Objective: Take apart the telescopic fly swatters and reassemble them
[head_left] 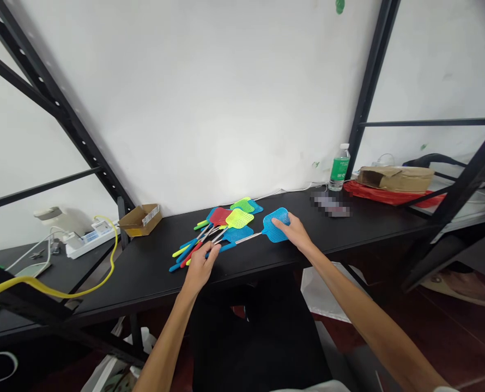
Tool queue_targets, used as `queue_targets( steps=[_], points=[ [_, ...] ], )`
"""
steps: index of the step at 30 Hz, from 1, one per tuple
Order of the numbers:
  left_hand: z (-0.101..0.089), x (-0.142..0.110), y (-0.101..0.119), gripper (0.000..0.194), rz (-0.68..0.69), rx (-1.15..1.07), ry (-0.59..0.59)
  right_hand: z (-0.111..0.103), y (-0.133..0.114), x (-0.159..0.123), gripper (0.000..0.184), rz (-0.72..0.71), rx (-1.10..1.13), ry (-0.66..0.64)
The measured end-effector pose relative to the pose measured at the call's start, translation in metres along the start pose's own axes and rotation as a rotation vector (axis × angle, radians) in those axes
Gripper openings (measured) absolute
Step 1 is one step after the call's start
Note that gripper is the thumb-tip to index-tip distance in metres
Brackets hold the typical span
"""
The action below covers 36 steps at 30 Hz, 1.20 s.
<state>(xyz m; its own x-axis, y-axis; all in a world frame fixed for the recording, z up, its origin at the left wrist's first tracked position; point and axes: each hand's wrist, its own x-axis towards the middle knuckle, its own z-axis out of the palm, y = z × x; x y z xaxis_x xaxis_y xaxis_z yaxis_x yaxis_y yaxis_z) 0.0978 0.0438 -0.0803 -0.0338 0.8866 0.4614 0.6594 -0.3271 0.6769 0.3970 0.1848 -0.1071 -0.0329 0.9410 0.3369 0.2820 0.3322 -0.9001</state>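
Note:
A blue fly swatter point(276, 225) with a thin metal shaft is stretched between my two hands, its head to the right. My right hand point(295, 231) grips the edge of the mesh head, thumb on its face. Around the end of the blue handle my left hand point(202, 259) is closed. Just behind and left lies a loose pile of several fly swatters, among them a yellow one point(240, 219), a red one point(219, 216) and a green one point(242, 204). Their handles point toward the front left, partly hidden by my left hand.
An open cardboard box point(141, 220) stands left of the pile. Farther left are a white power strip point(91, 238) and a yellow cable point(112, 258). A water bottle point(339, 167) and a flattened carton point(395, 178) are at the right. Black metal posts frame the desk point(144, 277).

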Motion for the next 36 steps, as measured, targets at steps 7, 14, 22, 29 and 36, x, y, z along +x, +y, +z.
queue_targets(
  steps=[7,14,22,29,36],
  points=[
    [0.003,-0.001,0.006,0.028,0.043,0.063,-0.091,0.005,0.005,0.000,0.056,0.014,-0.016,0.066],
    [0.006,-0.001,-0.001,0.029,0.013,0.251,0.137,0.008,0.003,-0.004,0.068,-0.010,-0.049,0.036],
    [0.018,-0.007,0.001,0.026,0.048,0.712,0.366,0.010,-0.003,-0.009,0.042,-0.117,-0.209,-0.055],
    [0.029,-0.005,-0.013,0.040,-0.052,0.906,0.375,0.010,-0.008,-0.013,0.032,-0.157,-0.277,-0.089],
    [0.026,-0.003,-0.011,0.038,0.017,0.821,0.183,0.010,-0.011,-0.013,0.028,-0.177,-0.340,-0.115]
  ],
)
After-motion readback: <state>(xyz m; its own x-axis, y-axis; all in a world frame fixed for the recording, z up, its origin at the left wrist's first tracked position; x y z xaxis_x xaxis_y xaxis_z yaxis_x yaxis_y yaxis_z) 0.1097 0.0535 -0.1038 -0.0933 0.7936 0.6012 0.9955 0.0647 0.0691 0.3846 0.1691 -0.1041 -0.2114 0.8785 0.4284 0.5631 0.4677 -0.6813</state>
